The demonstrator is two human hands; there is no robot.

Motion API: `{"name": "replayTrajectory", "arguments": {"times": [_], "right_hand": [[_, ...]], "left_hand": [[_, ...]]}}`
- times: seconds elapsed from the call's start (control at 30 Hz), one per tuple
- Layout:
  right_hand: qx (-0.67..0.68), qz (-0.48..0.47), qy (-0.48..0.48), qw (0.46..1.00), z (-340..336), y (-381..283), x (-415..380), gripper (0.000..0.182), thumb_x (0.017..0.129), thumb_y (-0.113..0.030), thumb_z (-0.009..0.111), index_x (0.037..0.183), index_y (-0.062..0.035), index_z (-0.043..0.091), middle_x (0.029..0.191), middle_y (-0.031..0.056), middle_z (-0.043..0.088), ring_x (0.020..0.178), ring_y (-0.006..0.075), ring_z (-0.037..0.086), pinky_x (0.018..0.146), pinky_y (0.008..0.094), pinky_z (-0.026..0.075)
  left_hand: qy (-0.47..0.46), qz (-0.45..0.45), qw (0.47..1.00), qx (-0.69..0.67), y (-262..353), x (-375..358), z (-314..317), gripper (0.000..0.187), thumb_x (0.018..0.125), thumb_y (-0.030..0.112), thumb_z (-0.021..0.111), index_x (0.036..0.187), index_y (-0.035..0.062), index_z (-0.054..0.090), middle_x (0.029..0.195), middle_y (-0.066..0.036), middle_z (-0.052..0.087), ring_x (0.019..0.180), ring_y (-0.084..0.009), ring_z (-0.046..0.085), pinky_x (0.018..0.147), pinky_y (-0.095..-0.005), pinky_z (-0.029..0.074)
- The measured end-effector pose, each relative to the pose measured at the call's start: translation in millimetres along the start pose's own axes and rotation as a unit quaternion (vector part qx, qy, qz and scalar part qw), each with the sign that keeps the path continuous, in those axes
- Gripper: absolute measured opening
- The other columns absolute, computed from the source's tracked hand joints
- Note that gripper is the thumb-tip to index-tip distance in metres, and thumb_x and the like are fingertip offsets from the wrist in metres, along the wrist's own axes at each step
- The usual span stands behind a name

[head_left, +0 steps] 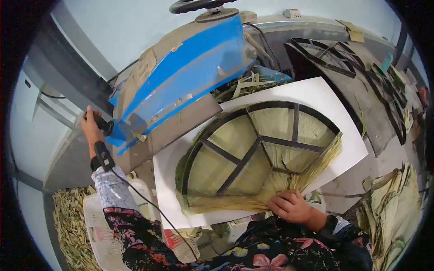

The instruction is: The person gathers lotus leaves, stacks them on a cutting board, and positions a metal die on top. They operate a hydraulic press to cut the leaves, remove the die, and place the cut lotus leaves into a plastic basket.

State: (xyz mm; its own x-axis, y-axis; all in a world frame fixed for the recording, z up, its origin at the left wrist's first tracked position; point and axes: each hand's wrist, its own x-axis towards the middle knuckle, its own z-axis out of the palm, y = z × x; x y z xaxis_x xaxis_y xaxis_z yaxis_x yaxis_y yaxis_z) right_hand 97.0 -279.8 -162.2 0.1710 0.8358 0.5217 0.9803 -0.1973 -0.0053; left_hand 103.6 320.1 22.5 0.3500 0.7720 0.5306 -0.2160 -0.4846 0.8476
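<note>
At the left, my left hand (92,127) is closed around a black knob (106,124) on the lower left end of a blue machine (190,58). My right hand (291,207) has its fingers curled over the narrow gathered end of a pale green, fan-shaped dried palm leaf (235,174). On top of the leaf lies a black fan-shaped metal frame (246,160) with several crossbars. Strips of leaf stick out past its right and lower edges. Both rest on a white board (334,101), tilted in front of me.
A black handwheel (199,5) tops the machine. More black frames (323,63) lie at the upper right. A stack of dried leaves (395,212) is at the lower right. Leaf scraps (72,226) and a white plastic basket (97,239) sit at the lower left. A cable (151,203) runs from my left wrist.
</note>
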Motion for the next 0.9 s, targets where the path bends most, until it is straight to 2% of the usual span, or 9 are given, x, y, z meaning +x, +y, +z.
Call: {"name": "replayTrajectory", "arguments": {"times": [0.27, 0.5, 0.6, 0.67, 0.7, 0.73, 0.8, 0.83, 0.9], "right_hand": [[-0.013, -0.036, 0.066, 0.997, 12.2, -0.6, -3.3, 0.035, 0.066, -0.016, 0.062, 0.100, -0.0114, 0.062, 0.101, 0.0017, 0.057, 0.089, 0.0194, 0.052, 0.074, 0.0341, 0.042], [-0.008, -0.034, 0.057, 0.998, 11.2, 4.6, -6.2, 0.042, 0.070, -0.020, 0.062, 0.111, -0.0138, 0.057, 0.105, 0.0023, 0.056, 0.095, 0.0197, 0.052, 0.077, 0.0363, 0.042], [0.048, -0.003, 0.029, 0.998, -8.3, 6.8, 2.4, 0.046, 0.064, -0.020, 0.070, 0.107, -0.0080, 0.059, 0.105, 0.0063, 0.057, 0.092, 0.0232, 0.054, 0.075, 0.0362, 0.042], [0.181, -0.044, 0.009, 0.983, -24.6, 15.5, 13.6, 0.053, 0.068, -0.024, 0.073, 0.113, -0.0054, 0.055, 0.109, 0.0087, 0.056, 0.096, 0.0259, 0.054, 0.077, 0.0380, 0.042], [0.175, -0.037, 0.008, 0.984, -33.6, 18.2, 24.4, 0.053, 0.068, -0.024, 0.073, 0.113, -0.0054, 0.055, 0.109, 0.0087, 0.056, 0.096, 0.0259, 0.054, 0.077, 0.0380, 0.042], [0.216, -0.040, 0.018, 0.975, -42.8, 17.9, 40.8, 0.053, 0.071, -0.026, 0.071, 0.117, -0.0056, 0.053, 0.111, 0.0094, 0.055, 0.098, 0.0269, 0.053, 0.081, 0.0392, 0.042], [0.283, -0.033, 0.043, 0.958, -59.5, 16.0, 76.1, 0.055, 0.075, -0.029, 0.067, 0.121, -0.0044, 0.050, 0.114, 0.0122, 0.053, 0.102, 0.0301, 0.051, 0.086, 0.0410, 0.042], [0.306, -0.027, 0.061, 0.950, -65.7, 14.8, 97.6, 0.056, 0.077, -0.029, 0.067, 0.123, -0.0031, 0.048, 0.114, 0.0144, 0.052, 0.103, 0.0324, 0.051, 0.087, 0.0417, 0.042], [0.416, 0.001, 0.147, 0.897, -71.1, 7.9, 140.4, 0.055, 0.080, -0.029, 0.065, 0.123, 0.0006, 0.047, 0.117, 0.0190, 0.051, 0.107, 0.0378, 0.048, 0.089, 0.0444, 0.040]], "left_hand": [[0.034, -0.025, 0.997, 0.058, 8.2, -22.4, -8.6, 0.034, 0.087, 0.036, 0.061, 0.087, 0.0037, 0.050, 0.075, -0.003, 0.053, 0.063, -0.0110, 0.049, 0.057, -0.0258, 0.041], [0.008, -0.004, 0.994, 0.111, 104.4, -158.5, 1.9, 0.034, 0.092, 0.037, 0.052, 0.096, 0.0025, 0.051, 0.091, -0.006, 0.053, 0.081, -0.0124, 0.050, 0.072, -0.0265, 0.041], [-0.043, -0.006, 0.999, 0.020, 114.8, -199.7, -8.2, 0.035, 0.094, 0.033, 0.047, 0.109, 0.0025, 0.052, 0.096, -0.007, 0.055, 0.087, -0.0147, 0.051, 0.080, -0.0280, 0.041], [-0.082, 0.031, 0.991, 0.101, 103.8, -210.2, -26.5, 0.041, 0.095, 0.035, 0.044, 0.115, 0.0002, 0.051, 0.103, -0.008, 0.056, 0.093, -0.0157, 0.052, 0.086, -0.0298, 0.041], [-0.058, -0.024, 0.997, -0.039, 123.7, -221.7, -17.3, 0.048, 0.096, 0.037, 0.040, 0.121, -0.0028, 0.047, 0.109, -0.010, 0.055, 0.104, -0.0186, 0.050, 0.093, -0.0326, 0.037], [-0.066, -0.026, 0.996, -0.044, 128.7, -217.7, -10.9, 0.048, 0.096, 0.037, 0.040, 0.121, -0.0028, 0.047, 0.109, -0.010, 0.055, 0.104, -0.0186, 0.050, 0.093, -0.0326, 0.037], [0.056, 0.089, 0.986, 0.127, 130.8, -206.0, -1.8, 0.054, 0.096, 0.042, 0.037, 0.123, -0.0037, 0.045, 0.110, -0.011, 0.054, 0.108, -0.0205, 0.048, 0.095, -0.0328, 0.036], [0.080, 0.085, 0.978, 0.174, 127.4, -195.3, -2.9, 0.054, 0.096, 0.044, 0.036, 0.120, -0.0025, 0.048, 0.111, -0.011, 0.054, 0.110, -0.0208, 0.046, 0.095, -0.0326, 0.034], [0.030, 0.049, 0.990, 0.132, 121.4, -173.6, -8.9, 0.054, 0.096, 0.044, 0.036, 0.118, -0.0025, 0.050, 0.109, -0.011, 0.055, 0.107, -0.0204, 0.048, 0.093, -0.0323, 0.035]]}}
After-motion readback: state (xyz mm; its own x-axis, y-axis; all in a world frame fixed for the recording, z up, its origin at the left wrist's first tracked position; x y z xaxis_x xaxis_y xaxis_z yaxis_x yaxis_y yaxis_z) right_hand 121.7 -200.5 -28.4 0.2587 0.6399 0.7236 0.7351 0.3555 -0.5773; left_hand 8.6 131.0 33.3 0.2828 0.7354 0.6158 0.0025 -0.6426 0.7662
